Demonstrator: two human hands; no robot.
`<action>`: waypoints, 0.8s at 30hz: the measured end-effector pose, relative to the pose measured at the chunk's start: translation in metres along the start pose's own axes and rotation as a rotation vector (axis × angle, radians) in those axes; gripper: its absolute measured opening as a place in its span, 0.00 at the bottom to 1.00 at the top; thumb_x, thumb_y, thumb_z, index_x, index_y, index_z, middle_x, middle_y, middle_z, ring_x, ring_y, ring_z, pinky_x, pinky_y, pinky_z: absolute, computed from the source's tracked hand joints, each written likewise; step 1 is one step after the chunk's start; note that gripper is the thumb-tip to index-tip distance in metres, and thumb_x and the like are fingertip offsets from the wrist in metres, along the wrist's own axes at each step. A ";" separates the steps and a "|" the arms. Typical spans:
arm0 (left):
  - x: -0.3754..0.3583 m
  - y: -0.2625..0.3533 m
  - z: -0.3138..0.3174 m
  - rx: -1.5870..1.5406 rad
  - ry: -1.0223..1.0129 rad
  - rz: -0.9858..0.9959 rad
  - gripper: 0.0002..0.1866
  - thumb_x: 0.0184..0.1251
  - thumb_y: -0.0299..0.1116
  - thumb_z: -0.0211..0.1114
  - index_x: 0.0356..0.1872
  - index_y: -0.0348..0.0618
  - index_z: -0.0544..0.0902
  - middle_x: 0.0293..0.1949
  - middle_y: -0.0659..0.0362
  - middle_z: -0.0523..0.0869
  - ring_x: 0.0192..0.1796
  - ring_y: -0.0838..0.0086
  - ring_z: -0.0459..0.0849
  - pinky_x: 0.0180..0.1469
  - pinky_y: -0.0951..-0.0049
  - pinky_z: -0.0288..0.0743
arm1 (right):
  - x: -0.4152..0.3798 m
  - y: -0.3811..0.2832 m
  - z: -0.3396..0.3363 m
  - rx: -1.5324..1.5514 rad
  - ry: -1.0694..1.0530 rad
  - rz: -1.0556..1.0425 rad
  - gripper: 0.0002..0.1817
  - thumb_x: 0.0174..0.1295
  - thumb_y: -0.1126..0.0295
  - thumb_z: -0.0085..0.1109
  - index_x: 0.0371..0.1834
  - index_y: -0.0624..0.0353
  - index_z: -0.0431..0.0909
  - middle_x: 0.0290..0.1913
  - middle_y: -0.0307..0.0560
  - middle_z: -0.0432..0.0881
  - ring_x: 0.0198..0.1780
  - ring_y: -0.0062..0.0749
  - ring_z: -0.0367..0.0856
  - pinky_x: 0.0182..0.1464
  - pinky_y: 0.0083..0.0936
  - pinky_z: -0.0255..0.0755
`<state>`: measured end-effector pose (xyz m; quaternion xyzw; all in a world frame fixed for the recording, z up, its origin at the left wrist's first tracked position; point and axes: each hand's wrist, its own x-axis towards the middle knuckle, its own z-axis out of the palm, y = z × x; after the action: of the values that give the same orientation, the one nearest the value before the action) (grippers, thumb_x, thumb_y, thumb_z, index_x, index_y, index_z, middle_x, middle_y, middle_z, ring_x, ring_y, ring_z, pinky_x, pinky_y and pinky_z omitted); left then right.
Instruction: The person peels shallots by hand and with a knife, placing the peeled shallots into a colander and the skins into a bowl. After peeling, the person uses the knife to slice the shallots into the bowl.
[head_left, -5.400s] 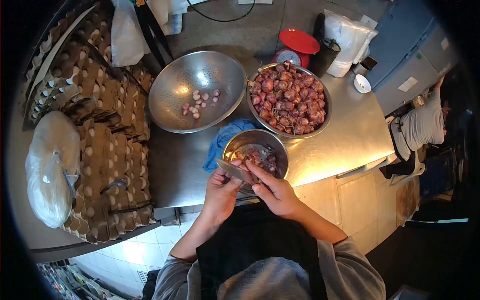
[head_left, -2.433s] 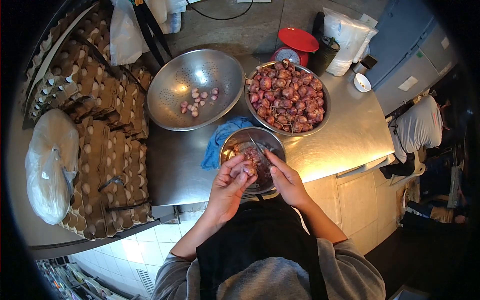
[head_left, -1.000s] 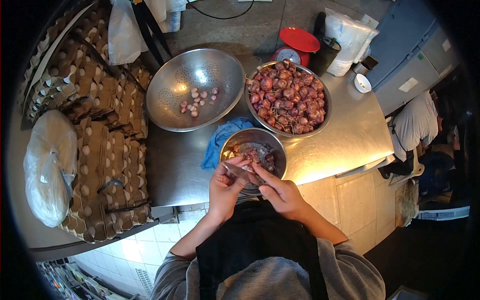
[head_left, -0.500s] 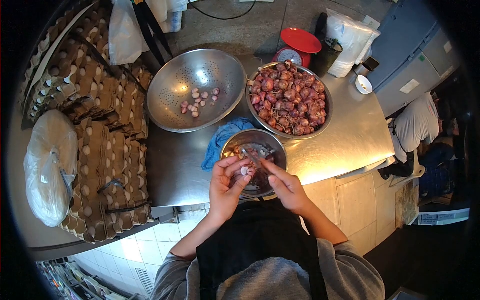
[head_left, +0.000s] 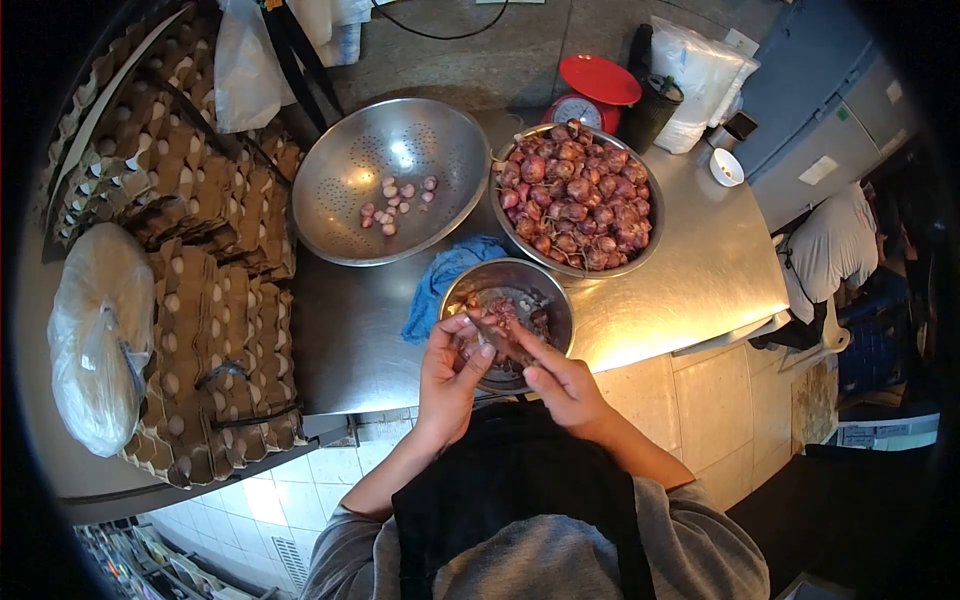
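Above a small steel bowl (head_left: 565, 345) with skins and scraps in it, my left hand (head_left: 453, 375) pinches a small shallot that its fingers mostly hide. My right hand (head_left: 568, 385) is closed around a small knife (head_left: 497, 338), whose blade lies across the shallot at the left fingertips. Behind, a large colander (head_left: 340, 205) holds several peeled shallots (head_left: 388, 220). To its right a steel bowl heaped with unpeeled red shallots (head_left: 575, 195) stands on the steel table (head_left: 700, 260). A blue cloth (head_left: 437, 285) lies beside the small bowl.
Stacked egg trays (head_left: 215, 350) and a tied plastic bag (head_left: 100, 340) stand at the left. At the back are a red scale (head_left: 600, 82), a dark container (head_left: 650, 112), a white sack (head_left: 695, 80) and a white cup (head_left: 726, 168). Another person (head_left: 835, 245) bends at the far right.
The knife blade has swung down and left onto the shallot, and my right hand has shifted slightly with it. My left fingers have turned, hiding the pale shallot more.
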<state>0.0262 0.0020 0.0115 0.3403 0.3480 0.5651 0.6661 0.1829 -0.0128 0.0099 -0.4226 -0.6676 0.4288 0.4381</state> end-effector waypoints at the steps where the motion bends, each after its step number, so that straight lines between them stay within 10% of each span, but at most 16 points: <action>1: 0.000 -0.001 0.000 0.039 -0.005 0.013 0.19 0.61 0.21 0.56 0.52 0.40 0.64 0.48 0.56 0.73 0.50 0.73 0.74 0.54 0.72 0.70 | 0.000 -0.006 -0.001 -0.017 -0.039 0.069 0.21 0.64 0.67 0.45 0.61 0.59 0.63 0.56 0.54 0.72 0.57 0.35 0.71 0.55 0.22 0.64; 17: -0.001 -0.003 -0.005 0.051 -0.067 0.008 0.17 0.61 0.23 0.56 0.51 0.42 0.65 0.47 0.58 0.75 0.49 0.75 0.74 0.54 0.72 0.66 | -0.004 0.005 -0.005 0.153 -0.012 0.242 0.20 0.65 0.67 0.44 0.60 0.61 0.64 0.57 0.51 0.71 0.55 0.28 0.70 0.56 0.19 0.60; 24: 0.021 0.008 -0.020 -0.468 0.085 -0.409 0.15 0.67 0.30 0.49 0.54 0.42 0.69 0.45 0.56 0.76 0.46 0.70 0.78 0.49 0.72 0.77 | -0.007 0.010 -0.008 0.460 0.017 0.391 0.21 0.67 0.66 0.41 0.62 0.60 0.61 0.21 0.34 0.70 0.22 0.17 0.68 0.26 0.11 0.63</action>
<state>0.0077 0.0249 0.0060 0.0768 0.2971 0.4979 0.8112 0.1938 -0.0150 0.0012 -0.4363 -0.4551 0.6415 0.4370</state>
